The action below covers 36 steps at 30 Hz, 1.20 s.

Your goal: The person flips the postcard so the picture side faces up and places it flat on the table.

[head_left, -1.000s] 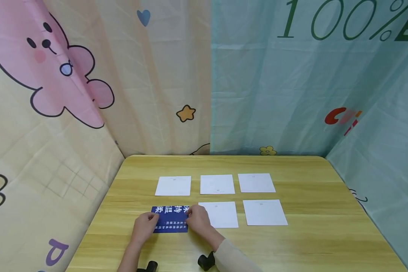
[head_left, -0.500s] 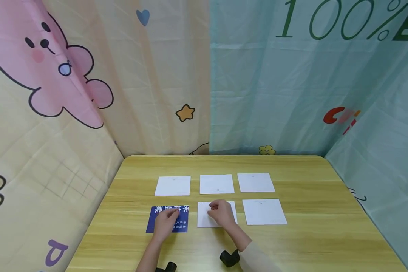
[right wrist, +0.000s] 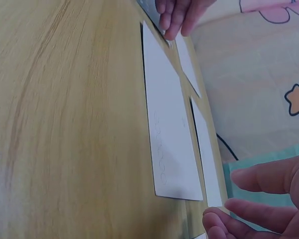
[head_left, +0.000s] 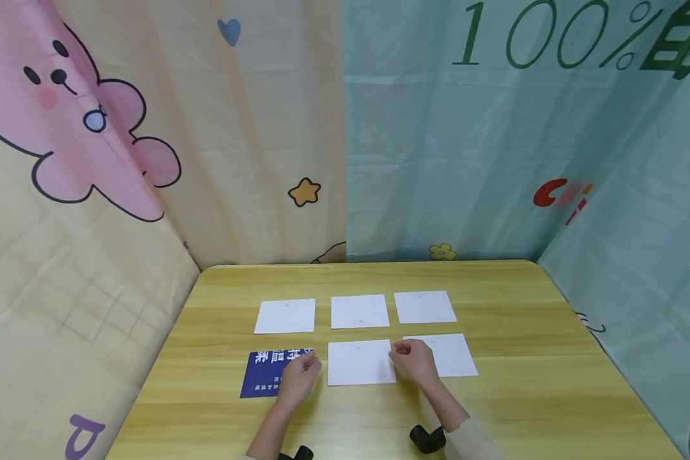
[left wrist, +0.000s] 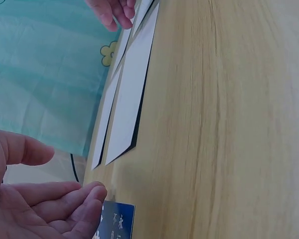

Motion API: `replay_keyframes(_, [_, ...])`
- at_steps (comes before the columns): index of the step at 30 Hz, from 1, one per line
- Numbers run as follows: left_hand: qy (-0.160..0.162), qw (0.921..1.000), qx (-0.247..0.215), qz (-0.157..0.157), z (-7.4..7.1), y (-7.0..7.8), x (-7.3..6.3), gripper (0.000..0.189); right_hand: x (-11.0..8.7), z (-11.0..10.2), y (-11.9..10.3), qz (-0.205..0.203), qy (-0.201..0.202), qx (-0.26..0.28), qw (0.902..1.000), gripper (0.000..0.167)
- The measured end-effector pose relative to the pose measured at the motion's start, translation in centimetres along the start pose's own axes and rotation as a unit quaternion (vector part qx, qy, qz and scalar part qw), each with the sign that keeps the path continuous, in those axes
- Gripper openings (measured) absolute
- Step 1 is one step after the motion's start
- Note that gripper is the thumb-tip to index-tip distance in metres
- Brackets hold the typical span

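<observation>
A dark blue card [head_left: 262,372] with white printed characters, upside down from here, lies at the near left. My left hand [head_left: 299,379] is over its right part, and in the left wrist view the thumb stands apart from the fingers with nothing between them. To the right lies a white card [head_left: 361,363], its edges slightly raised in the left wrist view. My right hand [head_left: 417,363] is at this card's right edge and partly hides another white card [head_left: 454,358]. In the right wrist view, the right thumb and fingers [right wrist: 261,215] are parted and hold nothing.
A back row holds three white cards: left [head_left: 284,316], middle [head_left: 359,312] and right [head_left: 425,307]. They lie on a wood-grain table [head_left: 529,383]. Printed curtains [head_left: 466,160] hang behind and at the sides. A black wrist mount [head_left: 427,439] sits on the right wrist.
Both hands have moved right, from the blue card's two side edges to either side of the middle white card. The blue card is let go and lies slightly askew. The head view has shifted slightly.
</observation>
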State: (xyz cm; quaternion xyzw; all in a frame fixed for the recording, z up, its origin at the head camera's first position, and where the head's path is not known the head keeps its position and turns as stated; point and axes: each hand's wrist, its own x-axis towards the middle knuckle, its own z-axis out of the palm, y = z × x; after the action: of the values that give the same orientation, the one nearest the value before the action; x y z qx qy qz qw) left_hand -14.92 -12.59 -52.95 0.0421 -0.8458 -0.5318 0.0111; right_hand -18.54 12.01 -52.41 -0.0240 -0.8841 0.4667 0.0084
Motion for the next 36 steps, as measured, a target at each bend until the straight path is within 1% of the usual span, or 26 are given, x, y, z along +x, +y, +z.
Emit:
replay_keyframes(5, [-0.008,0.9998,0.017,0.009,0.5,0.0,0.1,0.041,-0.4,-0.8,0.7,0.009,0.004,-0.003,0.9999,0.024])
replay_keyframes(11, [-0.011,0.9995,0.029,0.000,0.7,0.1,0.2,0.042,-0.5,-0.9,1.1,0.012,0.001,-0.008,0.9999,0.024])
replay_keyframes(13, [-0.014,0.9995,0.028,-0.004,0.7,0.0,0.2,0.042,-0.6,-0.9,1.2,0.016,0.001,-0.007,0.9998,0.024])
replay_keyframes(19, [-0.015,0.9996,0.023,0.002,0.7,0.0,0.1,0.041,-0.4,-0.6,1.2,0.020,0.006,0.000,0.9998,0.023])
replay_keyframes(24, [-0.016,0.9994,0.029,0.008,0.7,0.1,0.2,0.040,-0.3,-0.2,1.3,0.014,0.010,0.003,0.9998,0.021])
replay_keyframes(30, [-0.006,0.9995,0.030,0.009,1.1,-0.1,0.3,0.039,-0.4,0.1,1.1,0.014,0.006,0.002,0.9999,0.022])
replay_keyframes(34, [-0.003,0.9997,0.024,0.009,1.3,-0.1,0.4,0.038,-0.5,0.4,0.8,0.004,0.008,0.004,0.9999,0.021])
replay_keyframes(36, [-0.003,0.9995,0.027,0.016,1.4,-0.1,0.4,0.038,-0.6,0.5,0.6,0.002,0.011,0.006,0.9999,0.020])
